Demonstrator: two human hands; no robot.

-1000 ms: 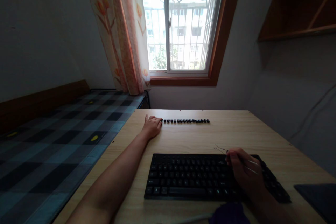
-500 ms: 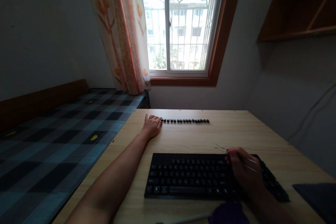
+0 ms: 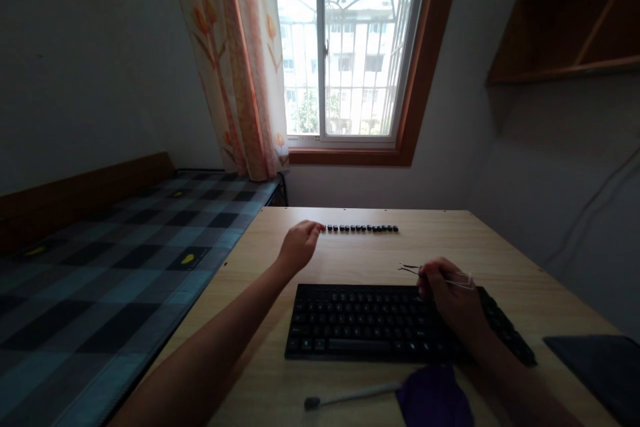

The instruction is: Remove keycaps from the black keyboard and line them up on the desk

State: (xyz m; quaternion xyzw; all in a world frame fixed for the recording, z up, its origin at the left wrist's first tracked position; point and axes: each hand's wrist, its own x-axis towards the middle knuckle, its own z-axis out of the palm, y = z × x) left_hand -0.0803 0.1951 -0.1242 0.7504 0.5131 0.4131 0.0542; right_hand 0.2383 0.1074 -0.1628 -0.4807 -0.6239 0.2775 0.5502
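The right hand (image 3: 447, 293) is sitting over the right part of the keyboard (image 3: 370, 320). Its fingers are pinching a thin wire tool (image 3: 415, 269), and the tool's tip is pointing left just past the keyboard's far edge.

The left hand (image 3: 299, 245) is reaching beyond the keyboard's far left corner with its fingers bunched loosely together. Whether they are gripping anything cannot be told. Its fingertips are sitting just beside the left end of a row of keycaps (image 3: 363, 229), which is lying well beyond the keyboard's far edge and parallel to it.

A purple cloth (image 3: 433, 400) is lying just nearer than the keyboard's front edge, toward the right. A grey-handled brush (image 3: 350, 395) is lying beside the cloth on its left. A dark pad (image 3: 595, 367) is lying to the right of the keyboard. All of these are resting on the same desk (image 3: 500, 240) as the keyboard.
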